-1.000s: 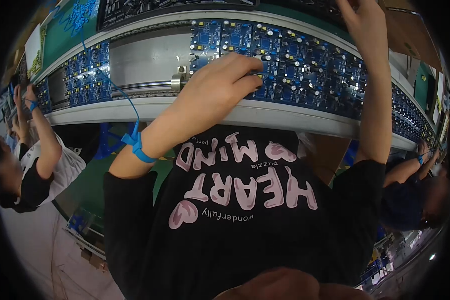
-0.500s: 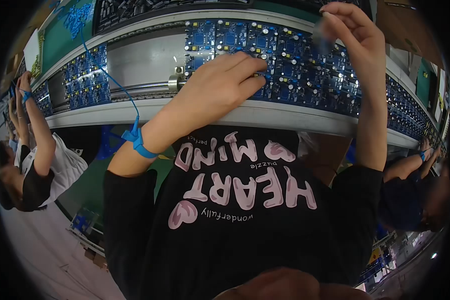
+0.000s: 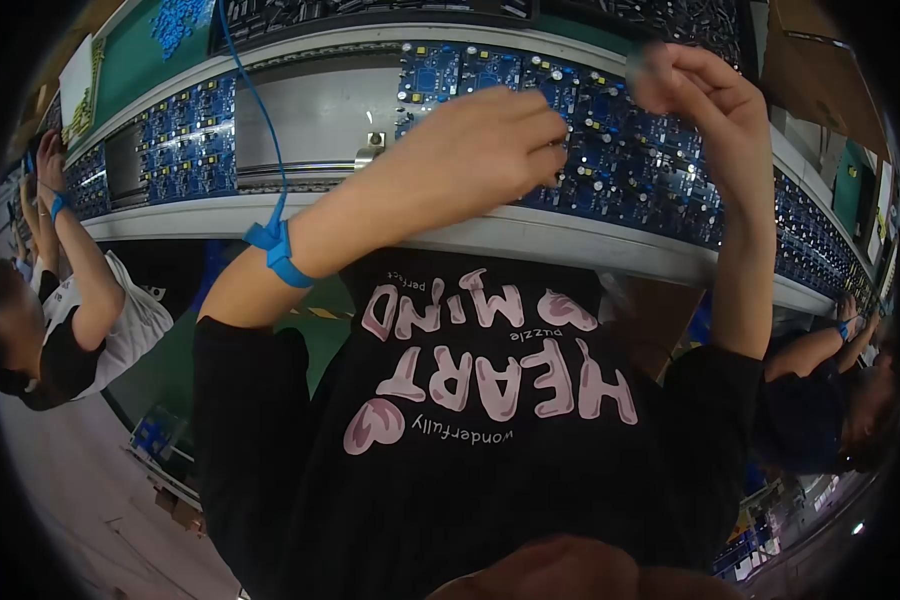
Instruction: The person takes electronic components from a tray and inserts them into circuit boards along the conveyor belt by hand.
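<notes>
My left hand reaches over blue circuit boards on the conveyor, a blue wrist strap round its wrist. Its fingers curl together down towards the boards; the tips are partly hidden, and anything in them is too small to name. My right hand is raised above the boards on the right, thumb and fingers drawn into a pinch. Blur at those fingertips hides what they hold, if anything. The boards carry small white, yellow and blue components.
Black trays of dark parts line the far side of the conveyor, beside a pile of blue parts. The strap's blue cord crosses the rail. A metal rail edges the near side. Co-workers sit on both sides.
The view has shifted slightly. My right hand has come lower, its fingertips nearer the boards. My left hand's fingers have moved a little right and curled more.
</notes>
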`<move>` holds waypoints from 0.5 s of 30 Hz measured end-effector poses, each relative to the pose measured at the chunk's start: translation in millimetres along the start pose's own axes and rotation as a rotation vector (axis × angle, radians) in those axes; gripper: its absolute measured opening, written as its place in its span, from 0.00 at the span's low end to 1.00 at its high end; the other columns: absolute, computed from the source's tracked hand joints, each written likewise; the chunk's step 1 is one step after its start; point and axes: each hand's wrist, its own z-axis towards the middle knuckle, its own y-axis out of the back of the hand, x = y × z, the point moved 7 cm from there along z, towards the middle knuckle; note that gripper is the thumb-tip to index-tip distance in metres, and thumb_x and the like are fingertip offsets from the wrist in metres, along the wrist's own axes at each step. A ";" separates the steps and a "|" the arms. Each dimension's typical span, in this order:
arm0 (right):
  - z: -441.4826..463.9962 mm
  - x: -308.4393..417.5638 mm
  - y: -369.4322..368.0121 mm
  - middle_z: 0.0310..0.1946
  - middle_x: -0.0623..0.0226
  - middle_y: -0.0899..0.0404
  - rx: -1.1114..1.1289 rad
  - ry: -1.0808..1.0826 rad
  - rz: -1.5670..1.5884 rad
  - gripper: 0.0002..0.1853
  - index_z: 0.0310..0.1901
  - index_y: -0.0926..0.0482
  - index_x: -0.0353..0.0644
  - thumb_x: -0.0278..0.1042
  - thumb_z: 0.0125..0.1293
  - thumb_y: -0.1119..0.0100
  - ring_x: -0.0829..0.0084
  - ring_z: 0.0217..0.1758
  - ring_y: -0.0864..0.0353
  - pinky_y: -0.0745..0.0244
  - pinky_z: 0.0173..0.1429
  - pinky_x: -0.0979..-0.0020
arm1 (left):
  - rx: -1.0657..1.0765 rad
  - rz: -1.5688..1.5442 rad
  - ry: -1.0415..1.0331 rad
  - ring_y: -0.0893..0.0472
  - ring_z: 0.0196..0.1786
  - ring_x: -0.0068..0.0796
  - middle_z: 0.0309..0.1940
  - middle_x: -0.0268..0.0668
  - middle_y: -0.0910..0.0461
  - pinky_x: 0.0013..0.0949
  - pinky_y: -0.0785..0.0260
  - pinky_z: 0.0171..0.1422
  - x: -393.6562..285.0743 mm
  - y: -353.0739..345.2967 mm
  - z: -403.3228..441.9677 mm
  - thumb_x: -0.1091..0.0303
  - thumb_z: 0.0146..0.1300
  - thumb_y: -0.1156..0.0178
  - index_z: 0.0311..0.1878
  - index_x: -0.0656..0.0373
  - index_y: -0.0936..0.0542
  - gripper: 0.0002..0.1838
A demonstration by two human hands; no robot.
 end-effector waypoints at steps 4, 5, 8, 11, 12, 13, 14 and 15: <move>-1.5 5.5 -8.0 0.44 0.60 0.12 -0.027 0.062 -0.124 0.12 0.56 0.18 0.32 0.26 0.76 0.42 0.73 0.47 0.11 0.17 0.54 0.75 | -0.252 0.171 0.075 0.15 0.41 0.36 0.38 0.33 0.16 0.35 0.22 0.43 60.8 43.7 14.2 0.73 0.61 0.34 0.45 0.55 0.15 0.09; -0.9 4.8 -12.0 0.44 0.60 0.12 -0.023 0.064 -0.125 0.12 0.56 0.18 0.32 0.26 0.76 0.42 0.73 0.47 0.11 0.17 0.54 0.75 | -0.255 0.173 0.077 0.15 0.41 0.36 0.38 0.33 0.16 0.35 0.22 0.43 61.8 45.1 11.4 0.73 0.61 0.34 0.45 0.55 0.15 0.09; -0.7 7.8 -19.9 0.45 0.60 0.12 -0.039 0.087 -0.189 0.12 0.56 0.18 0.32 0.25 0.76 0.43 0.73 0.48 0.11 0.16 0.55 0.75 | -0.264 0.113 0.112 0.15 0.41 0.36 0.38 0.33 0.16 0.34 0.22 0.43 116.1 34.9 13.1 0.73 0.62 0.34 0.46 0.55 0.15 0.09; 1.0 12.7 -27.9 0.44 0.60 0.12 -0.075 0.074 -0.212 0.11 0.54 0.18 0.32 0.25 0.76 0.42 0.73 0.49 0.11 0.16 0.55 0.75 | -0.272 0.047 0.145 0.15 0.41 0.35 0.38 0.33 0.16 0.34 0.22 0.44 137.5 21.2 26.8 0.73 0.63 0.35 0.46 0.55 0.15 0.09; 2.0 14.5 -30.4 0.44 0.60 0.12 -0.058 0.067 -0.226 0.10 0.53 0.18 0.31 0.25 0.76 0.42 0.72 0.50 0.11 0.16 0.56 0.75 | -0.274 0.023 0.154 0.15 0.41 0.35 0.38 0.33 0.16 0.34 0.22 0.44 138.9 19.2 26.2 0.73 0.63 0.35 0.46 0.55 0.15 0.09; 3.2 15.8 -33.7 0.44 0.61 0.12 -0.040 0.060 -0.241 0.09 0.52 0.18 0.31 0.25 0.76 0.43 0.72 0.50 0.11 0.16 0.57 0.75 | -0.277 -0.001 0.164 0.15 0.41 0.35 0.39 0.33 0.16 0.34 0.22 0.44 138.2 18.7 25.7 0.73 0.63 0.35 0.47 0.56 0.15 0.09; 5.2 15.3 -38.0 0.44 0.61 0.12 -0.039 0.060 -0.246 0.09 0.52 0.18 0.31 0.25 0.76 0.43 0.72 0.50 0.11 0.16 0.57 0.75 | -0.282 -0.022 0.173 0.15 0.41 0.34 0.39 0.33 0.16 0.33 0.22 0.44 137.8 20.7 21.8 0.73 0.64 0.35 0.47 0.56 0.15 0.09; 7.6 13.0 -44.0 0.42 0.62 0.12 -0.044 0.078 -0.244 0.08 0.50 0.17 0.33 0.25 0.75 0.41 0.74 0.47 0.11 0.16 0.53 0.76 | -0.283 -0.043 0.184 0.15 0.41 0.34 0.39 0.33 0.16 0.33 0.21 0.44 138.8 21.6 17.2 0.73 0.64 0.35 0.47 0.56 0.15 0.09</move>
